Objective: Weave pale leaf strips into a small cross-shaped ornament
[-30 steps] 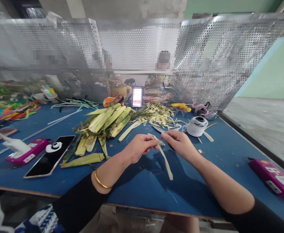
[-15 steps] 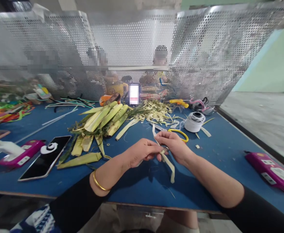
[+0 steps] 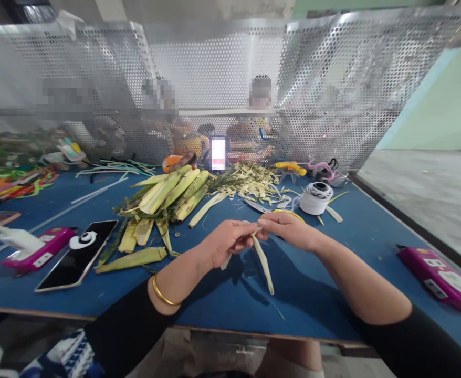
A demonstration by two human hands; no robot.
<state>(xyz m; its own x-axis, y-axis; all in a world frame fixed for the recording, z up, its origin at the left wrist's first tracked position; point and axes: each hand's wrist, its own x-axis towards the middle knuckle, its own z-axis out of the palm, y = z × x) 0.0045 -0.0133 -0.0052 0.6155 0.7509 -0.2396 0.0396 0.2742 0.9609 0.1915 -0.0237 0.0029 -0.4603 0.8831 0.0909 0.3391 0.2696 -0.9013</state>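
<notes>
A pale husk strip (image 3: pixel 263 265) hangs down from between my two hands, its lower end just over the blue table. My left hand (image 3: pixel 232 242) has its fingers pinched on the strip, and a whitish end pokes out below that palm. Fingertips of my right hand (image 3: pixel 283 227) meet the left ones and close on the strip's top. Behind the right hand lie scissors (image 3: pixel 256 206) with yellow handles, partly covered by it. A stack of green-yellow husks (image 3: pixel 171 191) sits to the left of the hands.
A white string spool (image 3: pixel 316 198) stands right of the scissors. Husk scraps (image 3: pixel 250 178) are heaped at the back. A phone (image 3: pixel 79 254) and a magenta case (image 3: pixel 41 251) lie left, another magenta case (image 3: pixel 439 275) right. A perforated metal screen (image 3: pixel 222 63) rises behind, with people beyond it.
The strip end that stuck up above my hands no longer shows there. My right hand has turned flatter and now covers more of the scissors' handles; the hanging part has shifted left.
</notes>
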